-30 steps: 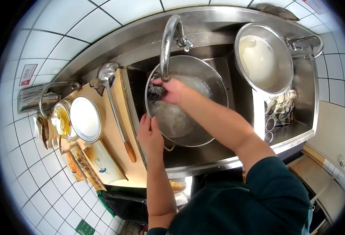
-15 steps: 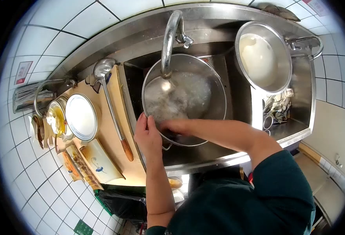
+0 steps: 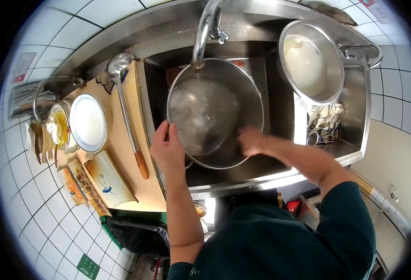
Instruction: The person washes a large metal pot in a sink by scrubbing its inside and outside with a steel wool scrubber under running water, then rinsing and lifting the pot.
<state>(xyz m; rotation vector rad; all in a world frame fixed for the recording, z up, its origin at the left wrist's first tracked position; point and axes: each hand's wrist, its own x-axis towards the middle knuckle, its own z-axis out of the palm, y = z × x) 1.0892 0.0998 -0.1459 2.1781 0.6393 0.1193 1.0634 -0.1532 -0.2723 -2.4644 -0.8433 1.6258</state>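
Observation:
A large round metal pot [image 3: 256, 93] sits in the sink under the faucet [image 3: 200, 42]. Cloudy water with some bubbles lies inside it, and a thin stream seems to fall from the spout. My left hand [image 3: 168, 145] is closed on the pot's left rim, thumb and fingers pinching the edge. At the lower right of the pot, my right hand [image 3: 253, 141] is just inside the rim. Motion smears its fingers, so I cannot make out whether it holds anything.
Right of the pot stands a metal bowl [image 3: 333, 70] with whitish liquid, above cutlery [image 3: 326, 123] in a sink compartment. On the left, a wooden board [image 3: 121, 114] carries a ladle [image 3: 127, 116], a white-topped round container [image 3: 88, 122] and long dishes [image 3: 109, 179].
My right hand has come out of the water and moved right to the pot's lower right side. My left hand stays at the left rim. The view has shifted slightly.

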